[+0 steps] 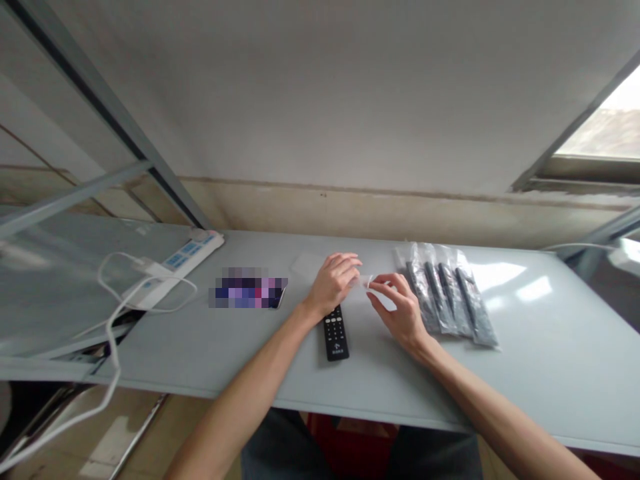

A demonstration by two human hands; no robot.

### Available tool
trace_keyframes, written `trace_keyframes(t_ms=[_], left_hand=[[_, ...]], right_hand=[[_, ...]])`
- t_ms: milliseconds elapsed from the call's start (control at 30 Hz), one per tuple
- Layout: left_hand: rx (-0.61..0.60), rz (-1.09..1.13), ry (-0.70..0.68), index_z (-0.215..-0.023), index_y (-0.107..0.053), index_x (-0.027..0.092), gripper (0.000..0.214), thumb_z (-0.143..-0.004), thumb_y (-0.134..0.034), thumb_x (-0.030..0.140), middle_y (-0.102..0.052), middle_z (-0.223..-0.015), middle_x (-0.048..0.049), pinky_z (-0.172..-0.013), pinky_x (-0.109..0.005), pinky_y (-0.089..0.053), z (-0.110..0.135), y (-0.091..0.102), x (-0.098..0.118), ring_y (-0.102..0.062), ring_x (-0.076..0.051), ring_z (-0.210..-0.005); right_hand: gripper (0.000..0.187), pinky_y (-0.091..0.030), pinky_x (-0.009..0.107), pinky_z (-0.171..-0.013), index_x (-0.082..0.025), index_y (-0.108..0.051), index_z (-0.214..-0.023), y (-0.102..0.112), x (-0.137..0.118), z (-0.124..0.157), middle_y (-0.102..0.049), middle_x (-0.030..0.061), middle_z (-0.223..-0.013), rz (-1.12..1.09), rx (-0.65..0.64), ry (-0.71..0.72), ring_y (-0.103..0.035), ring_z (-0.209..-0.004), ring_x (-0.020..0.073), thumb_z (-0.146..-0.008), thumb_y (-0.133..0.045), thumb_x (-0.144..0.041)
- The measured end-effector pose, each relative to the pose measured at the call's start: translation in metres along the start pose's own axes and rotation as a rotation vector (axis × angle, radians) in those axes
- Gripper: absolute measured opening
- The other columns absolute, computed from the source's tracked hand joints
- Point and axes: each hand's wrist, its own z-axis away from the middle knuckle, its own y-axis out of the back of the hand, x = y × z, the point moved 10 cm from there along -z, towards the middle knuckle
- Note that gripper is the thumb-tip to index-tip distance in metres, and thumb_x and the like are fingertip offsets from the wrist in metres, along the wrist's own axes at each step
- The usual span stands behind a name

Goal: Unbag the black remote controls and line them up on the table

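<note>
Clear plastic strip [365, 282], just one small, thin, glossy piece, sits in midair between the two hands, above the bench [550, 353]. Right hand [400, 310] pinches it, its grip pressed together between thumb and forefinger, with the other fingers curled below. Left hand [333, 283] sits at 9 o'clock from the strip, its fingers bent and closed, their tips at or just beside the strip's far end; the glare and small size leave the contact hard to tell.

One black remote control [336, 333], ribbed with rows of small buttons, lies at 7 o'clock, just below the left hand. One square of clear film [307, 267] lies flat at 10 o'clock, partly under that hand's fingers. Four clear plastic bags [447, 293], overlapping in a row, lie at 3 o'clock, each holding one long black item. At 9 o'clock lies one phone [277, 298], mostly hidden by a blurred patch. Farther out at 9 o'clock is one white power strip [187, 260] with blue labels, and a white cable [117, 333] loops from it and droops over the bench's edge.
</note>
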Motion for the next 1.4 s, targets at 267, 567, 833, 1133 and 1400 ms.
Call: trace_keyframes(t_ms=[267, 567, 833, 1133, 1400], left_hand=[[-0.048, -0.021, -0.018, -0.134, -0.062, 0.017, 0.036, -0.103, -0.045, 0.007, -0.068, -0.139, -0.0099, -0.121, -0.048, -0.042, 0.002, -0.008, -0.001, -0.055, -0.024, -0.141], [-0.146, -0.034, 0.013, -0.147, -0.053, 0.020, 0.055, -0.095, -0.047, 0.003, -0.069, -0.132, -0.0093, -0.115, -0.044, -0.044, 0.002, -0.019, -0.004, -0.060, -0.025, -0.128], [-0.241, -0.016, -0.040, -0.114, -0.064, 0.018, 0.017, -0.105, -0.053, 0.027, -0.070, -0.111, -0.0103, -0.098, -0.041, -0.047, 0.003, -0.028, 0.004, -0.062, -0.027, -0.107], [-0.039, 0.078, 0.201, -0.098, -0.057, 0.021, 0.009, -0.100, -0.054, 0.013, -0.066, -0.098, -0.0056, -0.091, -0.037, -0.050, 0.005, -0.024, -0.019, -0.060, -0.024, -0.098], [0.104, 0.116, 0.138, -0.103, -0.056, 0.020, 0.010, -0.101, -0.051, 0.012, -0.065, -0.100, -0.0064, -0.094, -0.037, -0.050, 0.006, -0.012, -0.017, -0.059, -0.023, -0.099]], right_hand=[[0.019, -0.058, 0.042, -0.082, -0.026, -0.076, -0.104, 0.006, -0.001, -0.006, -0.077, 0.0056, -0.097, 0.004, 0.011, 0.018, -0.067, -0.090, 0.0235, -0.100, -0.063, -0.013], [0.036, -0.062, 0.048, -0.095, -0.029, -0.077, -0.122, -0.011, -0.013, -0.001, -0.080, 0.0068, -0.114, -0.071, -0.127, 0.124, -0.072, -0.111, 0.0251, -0.100, -0.057, -0.008], [0.048, -0.057, 0.051, -0.109, -0.025, -0.066, -0.143, -0.040, -0.012, 0.011, -0.071, 0.0115, -0.139, -0.022, -0.310, 0.151, -0.066, -0.131, 0.0275, -0.099, -0.055, -0.009], [0.031, -0.057, 0.032, -0.074, -0.022, -0.075, -0.108, -0.020, -0.017, 0.007, -0.072, 0.0056, -0.091, -0.151, -0.216, 0.058, -0.068, -0.081, 0.0180, -0.099, -0.049, -0.006], [0.025, -0.053, 0.029, -0.071, -0.024, -0.081, -0.108, -0.057, -0.039, 0.023, -0.066, 0.0058, -0.094, -0.132, -0.523, 0.146, -0.063, -0.077, 0.0161, -0.105, -0.057, -0.027]])
